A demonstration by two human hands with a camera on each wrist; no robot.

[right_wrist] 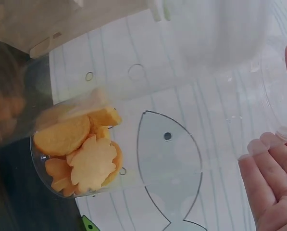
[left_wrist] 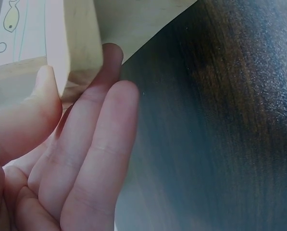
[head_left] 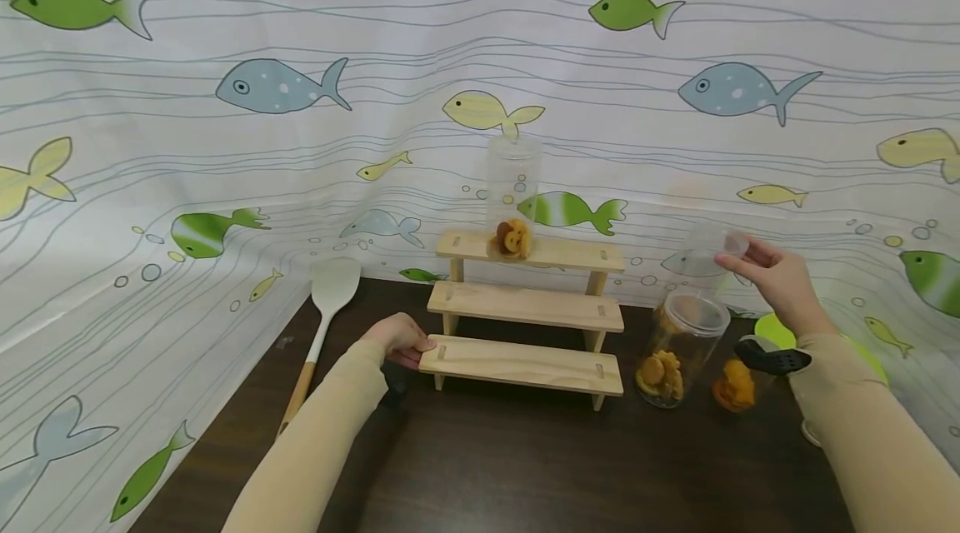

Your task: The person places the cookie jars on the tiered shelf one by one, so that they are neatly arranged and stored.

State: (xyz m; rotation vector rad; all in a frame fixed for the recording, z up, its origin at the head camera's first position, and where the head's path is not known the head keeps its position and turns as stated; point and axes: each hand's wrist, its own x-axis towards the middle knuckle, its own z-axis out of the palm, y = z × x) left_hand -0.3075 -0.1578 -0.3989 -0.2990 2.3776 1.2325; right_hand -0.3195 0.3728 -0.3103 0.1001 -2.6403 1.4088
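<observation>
My left hand [head_left: 397, 339] pinches the left end of the lowest step of a three-step wooden display stand [head_left: 521, 362]. In the left wrist view, its thumb and fingers [left_wrist: 117, 110] lie on both sides of the light wooden board [left_wrist: 83, 43]. At the right, my right hand [head_left: 780, 279] grips the top of a tall clear plastic jar [head_left: 701, 254], which is tilted behind another jar. Cookies [right_wrist: 85, 163], one flower-shaped, lie in its bottom in the right wrist view. A lidded jar of cookies [head_left: 686, 350] stands just in front, partly hiding the held one.
Another clear jar [head_left: 513, 183] with cookies stands on the top step. Right of the stand are orange snacks [head_left: 737, 387] in a container and a bright green item [head_left: 776, 329], partly behind my forearm. A white spatula [head_left: 333, 287] lies left. Fish-printed sheeting surrounds the dark table [head_left: 525, 466].
</observation>
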